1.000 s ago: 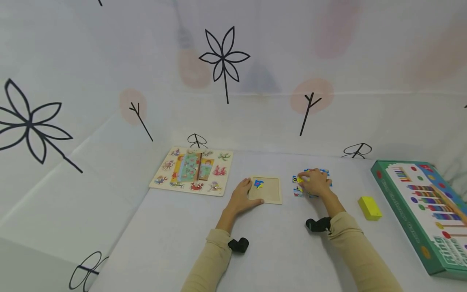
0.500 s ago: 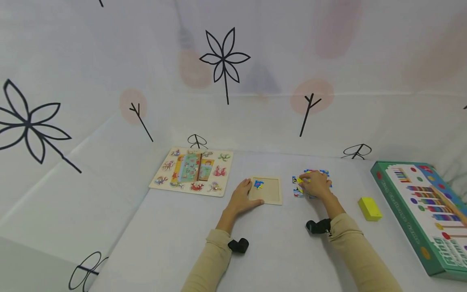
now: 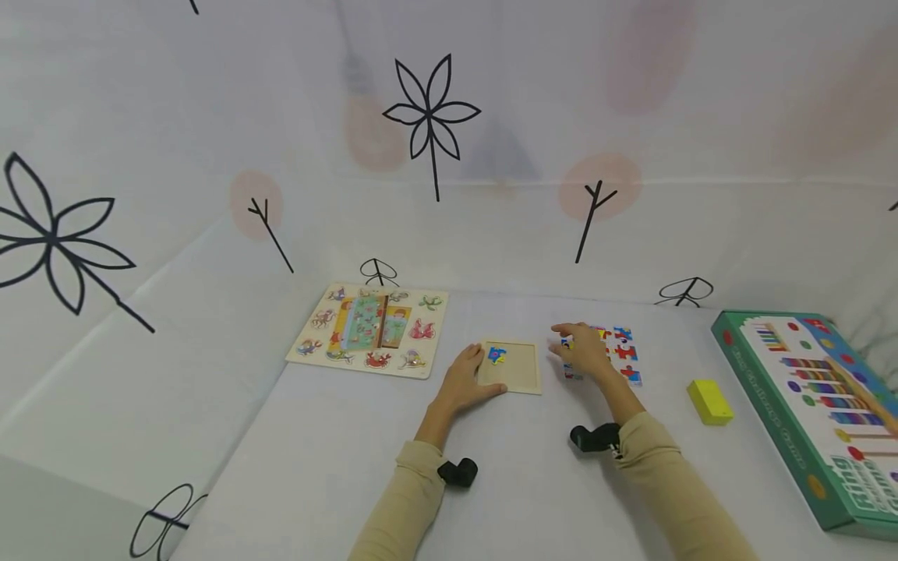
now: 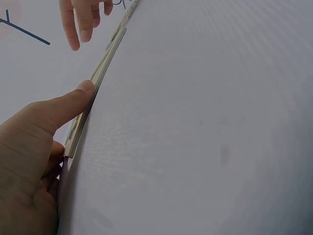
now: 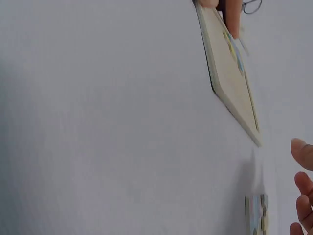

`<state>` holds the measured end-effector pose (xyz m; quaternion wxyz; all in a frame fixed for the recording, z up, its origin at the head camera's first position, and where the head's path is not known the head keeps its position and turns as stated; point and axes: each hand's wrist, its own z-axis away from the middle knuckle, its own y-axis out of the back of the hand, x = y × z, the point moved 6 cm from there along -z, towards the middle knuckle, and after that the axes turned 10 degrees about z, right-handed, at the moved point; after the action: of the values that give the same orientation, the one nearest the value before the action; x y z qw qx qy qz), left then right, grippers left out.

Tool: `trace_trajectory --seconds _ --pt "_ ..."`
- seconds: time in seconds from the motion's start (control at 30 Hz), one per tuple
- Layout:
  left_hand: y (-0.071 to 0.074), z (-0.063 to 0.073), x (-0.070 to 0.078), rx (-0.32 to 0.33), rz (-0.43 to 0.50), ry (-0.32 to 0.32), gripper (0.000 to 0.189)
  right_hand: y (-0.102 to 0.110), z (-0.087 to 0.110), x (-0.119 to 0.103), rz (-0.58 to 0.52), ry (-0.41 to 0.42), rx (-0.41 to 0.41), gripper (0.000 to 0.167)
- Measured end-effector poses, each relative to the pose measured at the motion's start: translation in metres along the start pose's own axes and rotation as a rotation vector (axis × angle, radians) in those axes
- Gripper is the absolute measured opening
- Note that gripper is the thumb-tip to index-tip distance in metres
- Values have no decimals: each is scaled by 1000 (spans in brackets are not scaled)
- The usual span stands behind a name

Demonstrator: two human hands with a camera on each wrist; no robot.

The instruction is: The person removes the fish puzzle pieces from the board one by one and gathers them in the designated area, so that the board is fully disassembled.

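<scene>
A small square wooden puzzle tray [image 3: 519, 365] lies mid-table, one blue-and-yellow jigsaw piece [image 3: 496, 355] in its upper left. My left hand [image 3: 464, 382] holds the tray at its left side, thumb along the near edge; the left wrist view shows the thumb [image 4: 84, 89] on the rim, other fingers partly hidden. My right hand [image 3: 586, 352] hovers between the tray and a group of loose jigsaw pieces [image 3: 624, 353], covering some of them. Its fingers are spread, and the thumb [image 5: 302, 152] stands apart from the fingertips with nothing between.
At the back left lies a wooden picture board [image 3: 372, 330] with sea animals round its border. A yellow block [image 3: 710, 402] sits right of the loose pieces. Along the right side is a large green game box [image 3: 807, 413]. A patterned white cloth [image 3: 505, 234] hangs behind the table.
My right hand has lifted off the loose pieces and moved left toward the tray, its fingers now spread, uncovering more pieces. The left hand and the tray have stayed put.
</scene>
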<state>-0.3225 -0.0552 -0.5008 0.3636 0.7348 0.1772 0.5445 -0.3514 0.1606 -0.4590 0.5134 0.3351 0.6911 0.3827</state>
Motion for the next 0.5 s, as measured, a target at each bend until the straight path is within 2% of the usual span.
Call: trace_trajectory --seconds 0.1,0.23,0.5 --pt "0 0 0 4 3 -3 84 -9 -3 -17 -85 49 12 38" --pt "1 0 1 9 13 -7 84 -24 -7 -36 -135 86 10 39" --pt "3 0 2 7 13 -24 83 -52 -11 -59 -133 112 -45 39"
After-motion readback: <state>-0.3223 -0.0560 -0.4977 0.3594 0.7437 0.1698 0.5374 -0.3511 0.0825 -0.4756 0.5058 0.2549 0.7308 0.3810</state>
